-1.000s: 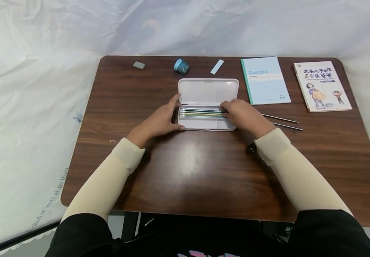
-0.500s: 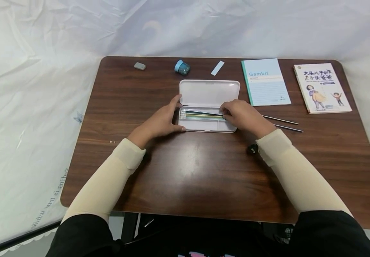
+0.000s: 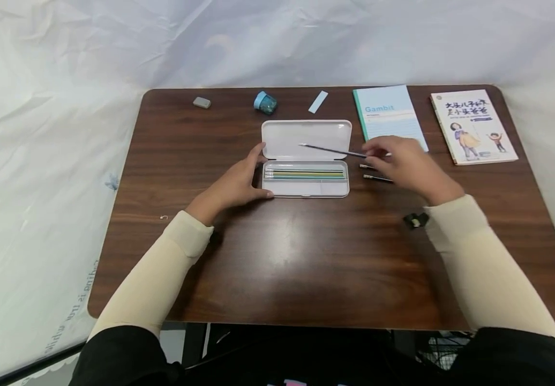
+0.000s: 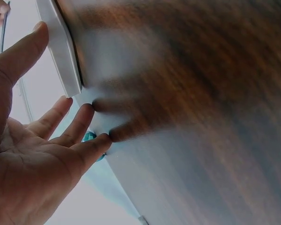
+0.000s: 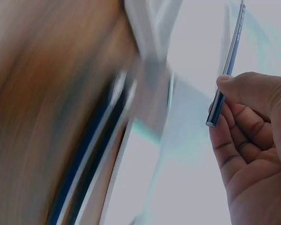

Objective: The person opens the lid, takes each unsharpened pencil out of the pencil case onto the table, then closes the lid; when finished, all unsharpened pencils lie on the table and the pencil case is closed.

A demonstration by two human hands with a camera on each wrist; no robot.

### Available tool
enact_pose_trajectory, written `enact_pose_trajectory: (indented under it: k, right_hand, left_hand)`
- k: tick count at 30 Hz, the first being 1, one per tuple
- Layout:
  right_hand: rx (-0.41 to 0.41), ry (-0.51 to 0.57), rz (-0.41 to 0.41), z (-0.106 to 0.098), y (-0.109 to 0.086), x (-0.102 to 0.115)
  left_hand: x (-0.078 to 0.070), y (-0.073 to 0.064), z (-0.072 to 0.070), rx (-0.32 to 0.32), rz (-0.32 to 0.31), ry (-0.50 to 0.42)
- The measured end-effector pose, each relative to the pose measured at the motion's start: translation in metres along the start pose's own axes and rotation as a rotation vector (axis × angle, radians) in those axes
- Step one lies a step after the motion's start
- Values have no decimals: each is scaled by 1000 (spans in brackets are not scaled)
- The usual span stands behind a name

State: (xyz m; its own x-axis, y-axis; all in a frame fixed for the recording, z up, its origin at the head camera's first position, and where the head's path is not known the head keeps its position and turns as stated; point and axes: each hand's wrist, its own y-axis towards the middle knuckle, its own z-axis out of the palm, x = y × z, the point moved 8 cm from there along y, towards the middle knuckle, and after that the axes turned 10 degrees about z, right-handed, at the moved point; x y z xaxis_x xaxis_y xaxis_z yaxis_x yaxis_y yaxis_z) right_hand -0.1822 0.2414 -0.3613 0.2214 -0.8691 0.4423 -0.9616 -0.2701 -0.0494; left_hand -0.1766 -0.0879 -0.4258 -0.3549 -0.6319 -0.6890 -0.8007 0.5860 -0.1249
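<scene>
In the head view, the fingers of my left hand (image 3: 231,186) spread around the left end of a pencil case (image 3: 297,187), thumb at its near edge and index fingertip by the corner of its folded-back lid (image 3: 284,131). Just right of those fingers, a row of pencils (image 3: 308,174) lies in the far compartment. The fingers of my right hand (image 3: 405,166) are raised to the right of the case, pinching a dark pencil (image 3: 328,149); its shaft reaches left from them across the lid. Two loose pencils (image 3: 379,178) lie below those fingers on the worktop (image 3: 282,268), partly hidden by my hand. Just beyond my right fingers is a Gambit notebook (image 3: 388,110), with a picture-covered book (image 3: 475,126) farther right. Beyond my left fingers are a grey eraser (image 3: 202,102), a blue-capped jar (image 3: 265,103) and a pale strip (image 3: 318,102).

In the left wrist view, my thumb rests against the case's side, while my other fingers stretch out, apart from one another, around its end.

In the right wrist view, my thumb and index finger pinch the dark pencil near its flat end, the other fingers bent beneath; the loose pencils blur to the left of them.
</scene>
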Motion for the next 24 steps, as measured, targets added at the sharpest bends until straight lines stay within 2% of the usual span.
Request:
enact_pose_trajectory:
  k: [4,7,10,12,16,20,24]
  right_hand:
    - [-11,-28,113,-17,-23,-54]
    - [20,-50,187,-16,-37,-92]
    - [41,-79,215,-13,-47,-117]
    - [49,-90,226,-11,-50,-129]
    - [35,-115,198,-11,-49,-141]
    - [36,-138,155,-11,-44,-144]
    - [71,-140,169,-9,-42,-147]
  left_hand:
    - [2,-2,-1,0,-1,7]
    - [2,-4,-3,-3,1,18]
    - [3,-5,-4,-2,-2,27]
    - [4,-5,-4,1,-4,30]
    - [4,-5,-3,2,-3,31]
    - [4,-3,-2,-6,6,35]
    - [2,-1,0,-2,7,37]
